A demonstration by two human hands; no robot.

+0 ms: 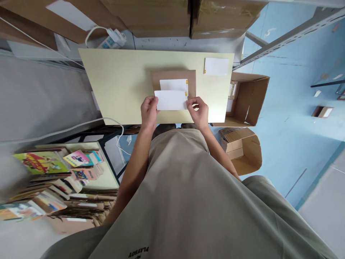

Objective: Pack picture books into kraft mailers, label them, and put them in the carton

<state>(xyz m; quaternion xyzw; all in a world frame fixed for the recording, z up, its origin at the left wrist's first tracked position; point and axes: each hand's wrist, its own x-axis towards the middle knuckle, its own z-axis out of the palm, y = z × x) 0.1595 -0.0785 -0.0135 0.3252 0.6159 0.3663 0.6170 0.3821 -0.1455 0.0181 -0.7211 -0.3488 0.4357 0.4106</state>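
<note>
Right, white sheet point(170, 100) front and centre, held flat just over the near edge of the brown board point(174, 76), w/ both hands on it. Left hand point(148, 112) pinches the sheet's left edge, thumb on top, fingers curled under. Right hand point(198, 112) is closed on the right edge, fingertips bunched near the small yellow tab at that corner. Looks like a thin label or sticker sheet: v. light, floppy, prob. creases easily, so edge or corner grips like these seem the safe way to take it; pressing mid-sheet would likely bend it.

Just beyond it, a second white sheet point(174, 85) lies on the brown board, partly overlapped by the held one, yellow tab at its right corner too. The board sits flat on a pale yellow table point(118, 82). Further right on the same top, a third white sheet point(216, 66) lies on its own, well apart.

Outward: open cardboard boxes point(249, 97) stand right of the table on a blue floor, another box point(241, 149) nearer the person. A power strip point(113, 39) w/ white cable sits past the far left corner. Down left, a stack of colourful books point(48, 169) and envelopes.
</note>
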